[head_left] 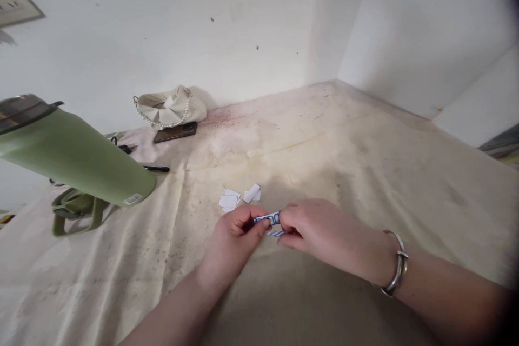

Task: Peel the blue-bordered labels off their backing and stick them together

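A small white strip with blue printing (274,218) is stretched between my two hands. My left hand (231,240) pinches its left end between thumb and fingers. At the other end, the fingers of my right hand (324,230) are closed on the strip. A blue-and-white striped edge (275,233) shows just below, by the right fingertips; whether it belongs to the same strip I cannot tell. Just beyond my hands, on the cloth, lie a small pile of white paper slips (229,200) and a few more slips (252,193) beside it.
A tall green tumbler (81,157) stands at the left, with a green strap (77,213) at its base. Further back are a black pen (157,168), a phone (175,133) and a cream pouch with a beaded handle (172,105). A wrinkled beige cloth (300,157) reaches the walls.
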{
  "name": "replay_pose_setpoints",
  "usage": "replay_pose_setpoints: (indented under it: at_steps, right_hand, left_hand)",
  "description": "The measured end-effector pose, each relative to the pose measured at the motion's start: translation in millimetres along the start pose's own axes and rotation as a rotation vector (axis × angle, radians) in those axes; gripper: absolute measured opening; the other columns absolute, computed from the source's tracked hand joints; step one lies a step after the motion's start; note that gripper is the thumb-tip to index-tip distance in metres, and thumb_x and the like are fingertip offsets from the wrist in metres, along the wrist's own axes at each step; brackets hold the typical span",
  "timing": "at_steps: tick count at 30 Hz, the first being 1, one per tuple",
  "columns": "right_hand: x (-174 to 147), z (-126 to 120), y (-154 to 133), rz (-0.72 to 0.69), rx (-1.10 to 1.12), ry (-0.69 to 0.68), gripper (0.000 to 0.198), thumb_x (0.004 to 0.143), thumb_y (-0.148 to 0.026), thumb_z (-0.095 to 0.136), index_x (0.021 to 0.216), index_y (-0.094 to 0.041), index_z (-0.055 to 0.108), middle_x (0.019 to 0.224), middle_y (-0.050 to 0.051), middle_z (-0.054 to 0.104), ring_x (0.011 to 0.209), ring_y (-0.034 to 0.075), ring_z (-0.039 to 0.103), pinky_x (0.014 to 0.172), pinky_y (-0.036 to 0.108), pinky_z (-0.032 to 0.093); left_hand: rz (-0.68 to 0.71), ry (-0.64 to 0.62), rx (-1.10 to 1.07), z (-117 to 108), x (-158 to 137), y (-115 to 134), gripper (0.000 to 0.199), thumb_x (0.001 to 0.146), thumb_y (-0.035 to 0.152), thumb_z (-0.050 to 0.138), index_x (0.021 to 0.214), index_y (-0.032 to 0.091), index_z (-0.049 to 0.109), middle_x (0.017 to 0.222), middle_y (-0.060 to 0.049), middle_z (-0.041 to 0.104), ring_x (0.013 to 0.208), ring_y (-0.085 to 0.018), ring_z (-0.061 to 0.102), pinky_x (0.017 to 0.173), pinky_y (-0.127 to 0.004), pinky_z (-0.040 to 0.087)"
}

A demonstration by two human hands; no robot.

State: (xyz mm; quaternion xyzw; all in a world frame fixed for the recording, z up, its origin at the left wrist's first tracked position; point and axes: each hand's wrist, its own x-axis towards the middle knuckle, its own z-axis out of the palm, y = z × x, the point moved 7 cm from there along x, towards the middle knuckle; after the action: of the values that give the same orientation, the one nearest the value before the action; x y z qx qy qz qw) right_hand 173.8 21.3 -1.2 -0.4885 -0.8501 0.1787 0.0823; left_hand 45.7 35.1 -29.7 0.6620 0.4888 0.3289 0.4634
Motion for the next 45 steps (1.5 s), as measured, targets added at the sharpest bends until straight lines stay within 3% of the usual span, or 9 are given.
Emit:
replay_pose_setpoints:
  at_steps: [7, 11, 15, 19, 24, 27, 31, 37, 45]
  right_hand:
    - [3.1, -5.3, 8.9, 0.037, -0.021, 0.125, 0.025, 0.079, -0.03, 0.061, 0.06, -0.017, 0.05, 0.057, -0.004, 0.049, 0.048, 0.008, 0.037, 0.047, 0.023, 0.019]
    - [3.4, -8.6, 8.8, 0.043, 0.04, 0.152, 0.013, 0.076, -0.023, 0.064, 0.074, -0.019, 0.052, 0.071, -0.003, 0.055, 0.057, 0.01, 0.046, 0.049, 0.022, 0.025]
    - [4.4, -0.3, 8.0, 0.027, 0.103, 0.089, 0.009, 0.077, -0.021, 0.062, 0.077, -0.019, 0.053, 0.074, -0.003, 0.058, 0.062, 0.011, 0.051, 0.053, 0.023, 0.03]
    - [6.2, 13.2, 7.7, 0.0, 0.112, 0.009, 0.006, 0.08, -0.022, 0.058, 0.075, -0.019, 0.056, 0.071, -0.002, 0.059, 0.062, 0.012, 0.052, 0.054, 0.024, 0.031]
    - [8.6, 14.1, 6.7, -0.009, 0.158, 0.04, 0.009, 0.076, -0.022, 0.062, 0.085, -0.021, 0.06, 0.076, -0.001, 0.061, 0.065, 0.014, 0.054, 0.056, 0.025, 0.032]
    - [8.5, 13.6, 6.6, 0.002, 0.184, 0.045, 0.01, 0.075, -0.021, 0.063, 0.084, -0.021, 0.059, 0.075, -0.001, 0.061, 0.063, 0.013, 0.053, 0.055, 0.024, 0.031]
    - [8.3, 15.3, 7.3, 0.002, 0.143, 0.038, 0.012, 0.076, -0.027, 0.064, 0.083, -0.019, 0.057, 0.075, -0.001, 0.06, 0.064, 0.014, 0.052, 0.055, 0.025, 0.031]
    - [7.8, 17.0, 12.4, 0.022, 0.153, -0.006, 0.017, 0.072, -0.026, 0.067, 0.083, -0.019, 0.056, 0.077, -0.001, 0.061, 0.065, 0.014, 0.053, 0.054, 0.025, 0.031]
    - [8.0, 16.0, 18.0, 0.063, 0.103, -0.008, 0.008, 0.077, -0.023, 0.06, 0.073, -0.019, 0.054, 0.069, -0.002, 0.059, 0.059, 0.012, 0.052, 0.052, 0.024, 0.029]
  left_hand:
    - [0.073, -0.09, 0.198, 7.2, -4.1, 4.2, 0.012, 0.08, 0.024, 0.055, 0.08, 0.021, 0.067, 0.071, -0.001, 0.066, 0.064, -0.014, 0.057, 0.058, -0.024, 0.043]
    - [0.141, -0.088, 0.31, 8.1, -5.1, 6.6, 0.013, 0.081, 0.021, 0.054, 0.081, 0.023, 0.066, 0.07, 0.0, 0.066, 0.064, -0.014, 0.057, 0.058, -0.025, 0.042]
    - [0.276, -0.053, 0.481, 8.8, -3.9, 16.9, 0.011, 0.079, 0.018, 0.057, 0.078, 0.024, 0.066, 0.069, 0.0, 0.065, 0.069, -0.016, 0.057, 0.064, -0.028, 0.042]
    - [0.341, -0.086, 0.496, 10.8, -2.8, 23.7, 0.011, 0.079, 0.017, 0.056, 0.078, 0.023, 0.065, 0.078, -0.002, 0.066, 0.076, -0.017, 0.057, 0.071, -0.031, 0.042]
    - [0.333, -0.108, 0.497, 9.8, -3.5, 25.1, 0.017, 0.076, 0.032, 0.061, 0.089, 0.022, 0.063, 0.082, -0.004, 0.067, 0.078, -0.02, 0.057, 0.07, -0.033, 0.043]
    - [0.329, -0.092, 0.532, 10.5, -3.2, 23.3, 0.023, 0.068, 0.023, 0.068, 0.089, 0.023, 0.061, 0.085, -0.002, 0.067, 0.081, -0.021, 0.057, 0.072, -0.033, 0.042]
    - [0.299, -0.069, 0.573, 10.9, -1.3, 18.9, 0.012, 0.074, 0.01, 0.057, 0.076, 0.022, 0.06, 0.076, 0.0, 0.063, 0.075, -0.017, 0.056, 0.065, -0.028, 0.04]
    - [0.285, -0.011, 0.64, 7.2, -2.2, 18.9, 0.013, 0.074, 0.013, 0.057, 0.078, 0.023, 0.063, 0.075, -0.001, 0.063, 0.074, -0.018, 0.056, 0.064, -0.028, 0.039]
    - [0.266, -0.035, 0.761, 9.3, -3.5, 18.1, 0.014, 0.076, 0.021, 0.059, 0.09, 0.023, 0.062, 0.082, -0.003, 0.062, 0.076, -0.02, 0.056, 0.062, -0.029, 0.04]
